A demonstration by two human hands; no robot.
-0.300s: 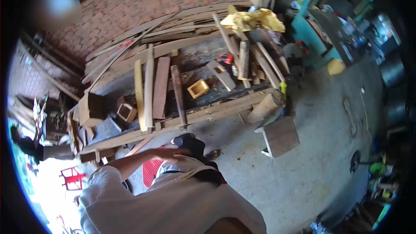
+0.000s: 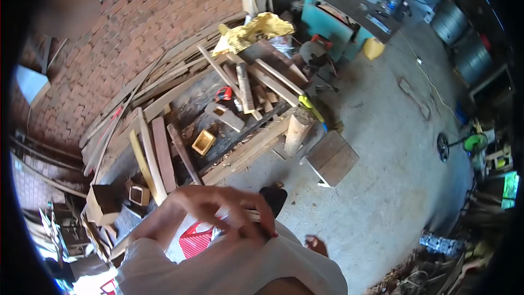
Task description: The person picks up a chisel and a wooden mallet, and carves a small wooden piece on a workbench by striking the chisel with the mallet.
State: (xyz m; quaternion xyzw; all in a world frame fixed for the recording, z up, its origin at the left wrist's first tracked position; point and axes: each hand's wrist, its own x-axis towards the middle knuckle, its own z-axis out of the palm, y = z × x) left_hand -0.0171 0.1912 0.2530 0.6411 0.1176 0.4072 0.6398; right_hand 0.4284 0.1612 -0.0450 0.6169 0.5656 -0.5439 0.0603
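Observation:
My left hand [image 2: 232, 210] is raised in front of my light shirt [image 2: 229, 273], its fingers bent, spread and a little blurred. Nothing shows between them. Beyond the right side of the shirt, part of my right hand [image 2: 316, 245] hangs low over the floor with its fingers loosely apart; the shirt hides the rest. A red ribbed panel [image 2: 195, 240] lies below my left forearm. Past my left hand is the low timber bench [image 2: 245, 155], bearing a small yellow wooden box frame [image 2: 203, 142], several planks [image 2: 162, 150] and a notched wood piece [image 2: 225, 116].
A small wooden stool [image 2: 330, 158] and an upright log [image 2: 297, 131] stand at the bench's right end. A crumpled yellow sheet [image 2: 256, 31] lies at its back. Farther off are a teal-framed table [image 2: 355, 8], metal drums [image 2: 472, 57], a fan [image 2: 443, 146] and a cable [image 2: 431, 84].
My view has swung to the right, so the bench shifts leftward. My left hand has risen and come nearer, over my shirt. My right hand has come into sight.

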